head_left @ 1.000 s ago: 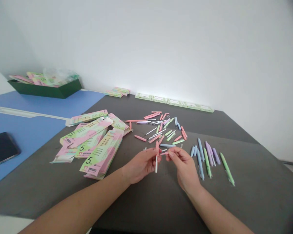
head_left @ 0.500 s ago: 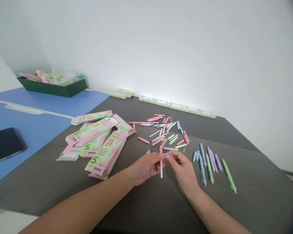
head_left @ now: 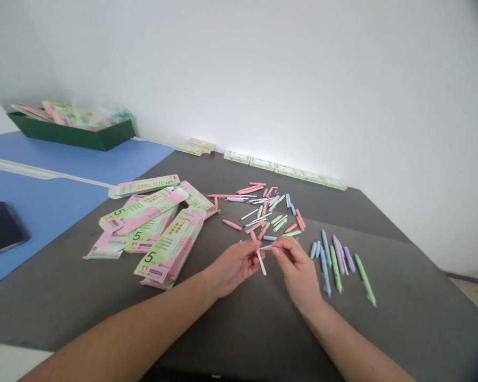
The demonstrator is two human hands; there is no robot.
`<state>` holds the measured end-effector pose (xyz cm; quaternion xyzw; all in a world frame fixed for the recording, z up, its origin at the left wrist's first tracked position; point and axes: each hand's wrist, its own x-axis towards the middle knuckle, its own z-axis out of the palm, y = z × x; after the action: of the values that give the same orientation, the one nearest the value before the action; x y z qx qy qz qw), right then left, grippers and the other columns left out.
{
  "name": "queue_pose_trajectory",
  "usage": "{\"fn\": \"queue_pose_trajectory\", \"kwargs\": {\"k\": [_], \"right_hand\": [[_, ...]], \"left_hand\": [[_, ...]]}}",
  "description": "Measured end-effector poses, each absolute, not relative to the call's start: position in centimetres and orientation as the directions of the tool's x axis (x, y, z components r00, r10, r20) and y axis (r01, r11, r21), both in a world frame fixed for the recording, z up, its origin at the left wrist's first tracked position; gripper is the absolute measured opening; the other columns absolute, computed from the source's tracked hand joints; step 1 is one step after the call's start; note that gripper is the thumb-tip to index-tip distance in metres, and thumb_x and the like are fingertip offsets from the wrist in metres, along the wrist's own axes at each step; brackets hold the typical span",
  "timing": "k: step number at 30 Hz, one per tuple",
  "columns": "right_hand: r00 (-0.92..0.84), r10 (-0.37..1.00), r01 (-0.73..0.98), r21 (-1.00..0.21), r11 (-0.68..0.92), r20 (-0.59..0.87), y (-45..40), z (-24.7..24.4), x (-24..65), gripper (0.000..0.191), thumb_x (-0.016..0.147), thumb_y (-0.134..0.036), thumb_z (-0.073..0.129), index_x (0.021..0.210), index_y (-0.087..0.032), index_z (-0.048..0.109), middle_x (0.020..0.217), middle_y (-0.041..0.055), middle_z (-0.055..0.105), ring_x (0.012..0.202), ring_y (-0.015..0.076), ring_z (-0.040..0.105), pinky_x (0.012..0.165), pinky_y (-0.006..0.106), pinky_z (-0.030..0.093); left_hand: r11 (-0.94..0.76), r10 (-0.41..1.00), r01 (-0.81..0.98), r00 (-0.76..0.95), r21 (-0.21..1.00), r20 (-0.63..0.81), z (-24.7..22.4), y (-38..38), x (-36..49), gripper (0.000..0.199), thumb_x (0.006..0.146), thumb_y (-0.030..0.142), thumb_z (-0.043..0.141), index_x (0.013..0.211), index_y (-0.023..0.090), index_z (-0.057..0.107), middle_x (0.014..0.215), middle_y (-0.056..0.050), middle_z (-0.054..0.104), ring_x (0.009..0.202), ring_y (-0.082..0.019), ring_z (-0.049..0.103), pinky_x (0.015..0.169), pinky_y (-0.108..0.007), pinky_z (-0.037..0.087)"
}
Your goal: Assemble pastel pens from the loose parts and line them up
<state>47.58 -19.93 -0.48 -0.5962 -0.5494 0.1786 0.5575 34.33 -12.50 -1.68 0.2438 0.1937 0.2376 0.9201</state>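
Observation:
My left hand (head_left: pixel 235 268) is closed on a pink pen barrel (head_left: pixel 254 235), and a white refill (head_left: pixel 262 263) sticks out below the fingers. To its right, the thumb and fingers of my right hand (head_left: pixel 298 270) pinch a thin whitish stick (head_left: pixel 266 248) that reaches across to the left hand. What that stick is, and whether it touches the pink barrel, I cannot tell. Just beyond both hands lies a scatter of loose pen parts (head_left: pixel 279 223) in pink, green, blue and purple, with white refills among them.
Whole pens, including a green pen (head_left: pixel 365 278), lie at right. Pink-and-green cartons (head_left: pixel 171 244) are piled at left. Several flat boxes (head_left: pixel 287 170) line the wall. A dark green tray (head_left: pixel 63 133) and a phone (head_left: pixel 2 229) rest on the blue surface.
The pink barrel and its white refill have tilted from nearly upright to a slant. More of the whitish stick shows between my hands. The view has shifted slightly.

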Motion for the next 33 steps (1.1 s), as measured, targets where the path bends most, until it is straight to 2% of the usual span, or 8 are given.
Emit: {"fn": "queue_pose_trajectory", "kwargs": {"k": [5,10,15,17,19,22,29,33], "right_hand": [[0.616,0.673,0.248,-0.912,0.327,0.409,-20.2,0.9,50.5,0.01,0.081,-0.028,0.06,0.082,-0.018,0.064,0.088,0.0042,0.065,0.081,0.015,0.059,0.075,0.03,0.044],[0.755,0.584,0.116,-0.936,0.332,0.3,-20.7,1.3,54.0,0.017,0.076,-0.032,0.064,0.077,-0.015,0.062,0.076,0.0038,0.065,0.057,0.0099,0.054,0.056,0.023,0.041],[0.814,0.501,0.314,-0.948,0.045,0.294,-21.0,-0.9,56.8,0.024,0.075,-0.035,0.059,0.09,-0.017,0.063,0.065,-0.0011,0.059,0.053,0.0104,0.049,0.052,0.022,0.036],[0.748,0.608,0.503,-0.824,-0.26,0.265,-20.6,-1.4,57.6,0.026,0.076,-0.036,0.055,0.091,-0.018,0.067,0.07,0.0015,0.064,0.061,0.0141,0.055,0.058,0.024,0.039],[0.67,0.73,0.662,-0.552,-0.507,0.135,-19.8,-1.4,58.1,0.029,0.08,-0.035,0.047,0.09,-0.019,0.069,0.078,0.0036,0.068,0.07,0.0173,0.06,0.063,0.026,0.04],[0.621,0.784,0.75,-0.277,-0.601,-0.021,-18.3,-1.2,58.4,0.03,0.081,-0.033,0.045,0.087,-0.02,0.071,0.086,0.0073,0.07,0.08,0.0208,0.063,0.066,0.027,0.04],[0.611,0.784,0.77,-0.146,-0.621,-0.114,-15.9,-2.1,59.2,0.028,0.078,-0.027,0.051,0.088,-0.01,0.071,0.098,0.0201,0.068,0.094,0.0281,0.062,0.076,0.03,0.042],[0.608,0.781,0.767,-0.147,-0.624,-0.14,-15.4,-2.2,59.7,0.029,0.077,-0.023,0.051,0.092,-0.007,0.07,0.101,0.0229,0.066,0.098,0.0278,0.061,0.079,0.029,0.041]], "left_hand": [[0.745,0.585,-0.358,0.756,0.563,-0.293,-1.7,-12.1,34.2,0.007,0.083,0.018,0.057,0.08,0.011,0.059,0.068,0.001,0.055,0.054,-0.002,0.049,0.054,-0.01,0.044],[0.731,0.579,-0.322,0.76,0.602,-0.297,-2.0,-12.0,34.2,0.012,0.082,0.022,0.059,0.087,0.011,0.06,0.07,0.0,0.055,0.055,-0.002,0.048,0.054,-0.012,0.043],[0.65,0.576,-0.251,0.778,0.717,-0.251,-1.5,-12.6,34.3,0.023,0.081,0.026,0.061,0.1,0.014,0.058,0.069,0.001,0.054,0.055,-0.003,0.046,0.054,-0.014,0.04],[0.621,0.56,-0.206,0.792,0.756,-0.244,-1.2,-12.8,34.3,0.031,0.081,0.029,0.061,0.108,0.017,0.055,0.068,0.002,0.053,0.055,-0.004,0.045,0.054,-0.015,0.038],[0.587,0.538,-0.144,0.805,0.797,-0.251,-0.9,-13.1,34.4,0.043,0.081,0.031,0.06,0.12,0.021,0.047,0.068,0.003,0.053,0.057,-0.005,0.045,0.055,-0.016,0.037],[0.477,0.499,-0.014,0.828,0.879,-0.257,-0.9,-13.7,34.4,0.06,0.081,0.033,0.058,0.135,0.022,0.033,0.068,0.003,0.055,0.058,-0.008,0.047,0.058,-0.02,0.037],[0.092,0.45,0.199,0.866,0.976,-0.219,-2.0,-14.4,34.3,0.061,0.08,0.034,0.056,0.135,0.015,0.037,0.064,0.001,0.06,0.059,-0.014,0.052,0.06,-0.023,0.036],[-0.167,0.54,0.236,0.834,0.957,-0.112,-2.6,-14.7,34.2,0.049,0.079,0.03,0.056,0.126,0.018,0.049,0.059,0.001,0.058,0.059,-0.017,0.054,0.064,-0.025,0.036]]}}
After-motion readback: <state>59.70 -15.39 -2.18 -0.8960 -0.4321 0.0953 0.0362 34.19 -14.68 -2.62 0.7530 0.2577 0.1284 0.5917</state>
